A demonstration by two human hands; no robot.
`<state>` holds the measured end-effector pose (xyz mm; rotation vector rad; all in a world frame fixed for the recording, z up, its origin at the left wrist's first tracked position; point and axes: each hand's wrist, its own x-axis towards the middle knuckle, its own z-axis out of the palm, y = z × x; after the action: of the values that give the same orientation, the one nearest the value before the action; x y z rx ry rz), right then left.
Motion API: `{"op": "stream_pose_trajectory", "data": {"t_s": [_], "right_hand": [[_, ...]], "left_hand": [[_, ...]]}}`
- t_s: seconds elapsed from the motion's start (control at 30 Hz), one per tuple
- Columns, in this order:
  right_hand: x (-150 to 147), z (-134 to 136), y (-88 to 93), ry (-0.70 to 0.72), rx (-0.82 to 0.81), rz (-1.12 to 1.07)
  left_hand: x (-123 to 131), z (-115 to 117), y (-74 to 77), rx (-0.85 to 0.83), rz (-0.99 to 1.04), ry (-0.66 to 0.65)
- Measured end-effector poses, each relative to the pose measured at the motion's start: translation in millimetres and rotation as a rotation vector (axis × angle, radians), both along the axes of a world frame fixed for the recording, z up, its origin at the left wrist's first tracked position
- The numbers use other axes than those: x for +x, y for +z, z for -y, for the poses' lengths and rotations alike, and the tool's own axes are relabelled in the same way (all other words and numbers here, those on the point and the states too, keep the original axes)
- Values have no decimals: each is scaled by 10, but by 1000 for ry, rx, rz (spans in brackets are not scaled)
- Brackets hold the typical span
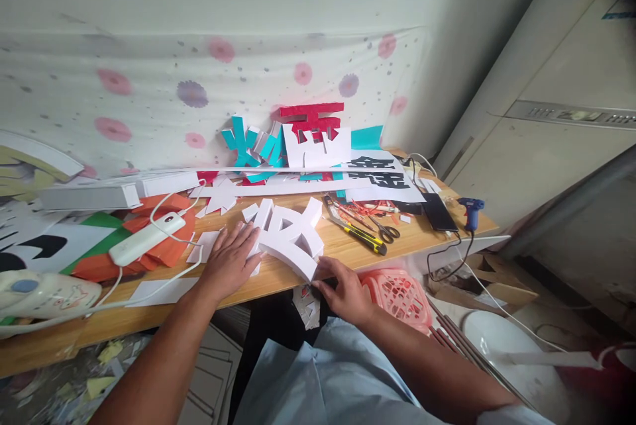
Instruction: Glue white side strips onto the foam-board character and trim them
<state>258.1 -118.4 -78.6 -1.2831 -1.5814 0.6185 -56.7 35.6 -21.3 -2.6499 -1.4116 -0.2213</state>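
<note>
The left part of the white raised character (293, 247) is covered by the left hand (233, 254), so its full outline is hard to know. This character lies on the desk (278, 287), close to the front edge, between the two hands. The left hand is open and flat, its fingers extended over the left side of the piece. The right hand (344, 289) is half curled at the near right corner, with the thumb and the fingers around it; if they really pinch, I cannot tell. At the left, a white device with a blue button (44, 291) is cut off by the border. The red character (312, 114) is partly hidden behind a white cut sheet (320, 151). The orange scraps (380, 207) behind the yellow cutter (365, 238) are too tangled to separate.
</note>
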Motion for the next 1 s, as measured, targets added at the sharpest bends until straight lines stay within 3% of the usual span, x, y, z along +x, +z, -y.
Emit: {"op": "stream_pose_trajectory", "data": {"t_s": [0.2,0.33,0.43,0.53,0.63,0.7,0.83,1.0], "right_hand": [[-213,264,38,210,73,128],[-287,276,53,347,178,154],[-243,224,45,259,187,117],[-160,132,34,72,128,81],[-109,25,41,-42,98,87],[-93,-52,68,-41,126,102],[-32,-322,178,27,241,221],[40,-907,413,51,218,599]], "left_hand": [[-114,-203,156,35,-21,10],[-66,-182,214,134,26,184],[5,-63,174,141,105,282],[84,60,118,105,115,230],[150,120,106,85,90,266],[192,153,117,68,79,290],[318,271,115,18,69,194],[458,373,49,-50,97,265]]}}
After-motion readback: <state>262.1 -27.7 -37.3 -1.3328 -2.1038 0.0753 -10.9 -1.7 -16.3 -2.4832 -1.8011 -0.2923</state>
